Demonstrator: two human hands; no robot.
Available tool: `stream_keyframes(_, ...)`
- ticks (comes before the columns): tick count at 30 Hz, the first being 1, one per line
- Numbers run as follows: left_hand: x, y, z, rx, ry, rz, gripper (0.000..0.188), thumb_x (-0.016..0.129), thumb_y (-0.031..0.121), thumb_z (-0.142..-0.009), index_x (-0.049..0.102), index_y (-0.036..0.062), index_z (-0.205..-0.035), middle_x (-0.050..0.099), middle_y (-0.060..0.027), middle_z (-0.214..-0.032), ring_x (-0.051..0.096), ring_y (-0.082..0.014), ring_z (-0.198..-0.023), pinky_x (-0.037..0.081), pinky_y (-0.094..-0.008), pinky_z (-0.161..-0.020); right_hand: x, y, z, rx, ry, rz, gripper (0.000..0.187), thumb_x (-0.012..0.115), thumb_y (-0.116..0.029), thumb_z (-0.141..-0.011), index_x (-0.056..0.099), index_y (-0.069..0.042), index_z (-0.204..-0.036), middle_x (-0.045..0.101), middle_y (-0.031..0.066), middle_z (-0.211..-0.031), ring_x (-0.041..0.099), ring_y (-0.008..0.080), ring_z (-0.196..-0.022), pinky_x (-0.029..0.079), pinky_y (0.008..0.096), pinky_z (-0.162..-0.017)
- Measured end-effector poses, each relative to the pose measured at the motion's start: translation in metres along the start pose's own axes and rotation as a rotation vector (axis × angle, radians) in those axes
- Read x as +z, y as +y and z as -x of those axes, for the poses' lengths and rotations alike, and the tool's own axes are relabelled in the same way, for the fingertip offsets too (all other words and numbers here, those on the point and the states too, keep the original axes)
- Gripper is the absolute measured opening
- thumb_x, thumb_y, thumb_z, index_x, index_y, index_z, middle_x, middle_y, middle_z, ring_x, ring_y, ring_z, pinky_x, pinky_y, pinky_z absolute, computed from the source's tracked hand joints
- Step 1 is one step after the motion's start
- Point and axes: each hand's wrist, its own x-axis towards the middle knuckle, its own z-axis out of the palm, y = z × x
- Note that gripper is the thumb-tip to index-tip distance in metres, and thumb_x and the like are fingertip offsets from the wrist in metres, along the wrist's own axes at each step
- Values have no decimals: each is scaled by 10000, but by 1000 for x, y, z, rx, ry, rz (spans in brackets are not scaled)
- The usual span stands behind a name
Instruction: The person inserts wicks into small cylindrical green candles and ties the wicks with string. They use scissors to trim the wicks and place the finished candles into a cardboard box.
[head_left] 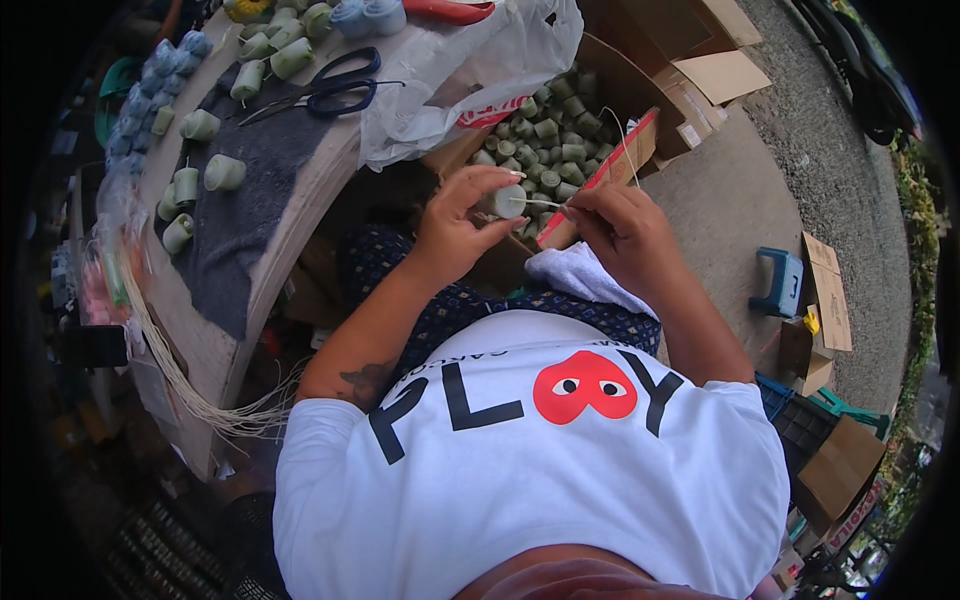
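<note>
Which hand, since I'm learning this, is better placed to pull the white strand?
Probably the right hand: it appears to pinch the white strand where it extends from the pale cylinder, while the left hand is occupied gripping that cylinder.

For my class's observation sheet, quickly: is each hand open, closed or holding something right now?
Left hand: closed, holding a pale green candle.
Right hand: closed, pinching the white wick at the candle's end.

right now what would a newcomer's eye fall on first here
Probably the pale candle in the left hand, its wick pinched in the right hand. Beyond them, a box holds many green candles. The red heart on the white shirt, below centre, also stands out.
</note>
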Motion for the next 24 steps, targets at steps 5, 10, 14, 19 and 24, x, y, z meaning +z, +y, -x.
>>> stream_keyframes(5, 0, 3, 2, 14, 16, 2, 520, 697, -109, -686, 554, 71, -1152, 488, -95, -1180, 506, -189, -1110, 464, -292, -900, -3, -4, 3, -43, 0, 27, 94, 672, -101, -761, 610, -70, -825, 616, 71, -733, 585, 273, -680, 433, 368, -614)
stream_keyframes(10, 0, 6, 3, -2, 10, -22, 524, 699, -110, -681, 558, 75, -1151, 482, -99, -1184, 511, -192, -1103, 464, -292, -904, -2, -3, 6, -59, 17, 53, 95, 671, -100, -759, 607, -70, -822, 613, 70, -726, 587, 271, -677, 430, 368, -613)
stream_keyframes(14, 0, 6, 3, -3, 8, -26, 524, 706, -103, -678, 566, 83, -1147, 485, -98, -1182, 516, -189, -1096, 467, -290, -899, -3, -2, 6, -64, 25, 76, 88, 669, -95, -760, 606, -71, -816, 613, 68, -726, 588, 267, -677, 426, 368, -609)
stream_keyframes(19, 1, 10, 1, 18, 17, -184, 538, 736, -63, -663, 571, 93, -1151, 507, -93, -1156, 532, -187, -1070, 472, -290, -876, -1, -5, 5, -70, 19, 56, 76, 664, -90, -762, 602, -73, -802, 602, 63, -715, 586, 265, -675, 420, 370, -599)
stream_keyframes(24, 1, 25, -6, 68, 49, -257, 478, 792, 84, -628, 623, 93, -1075, 597, -96, -1060, 574, -230, -991, 483, -325, -801, 2, -4, 4, -92, 8, 64, 68, 657, -97, -768, 598, -74, -794, 588, 67, -703, 581, 268, -669, 418, 379, -595)
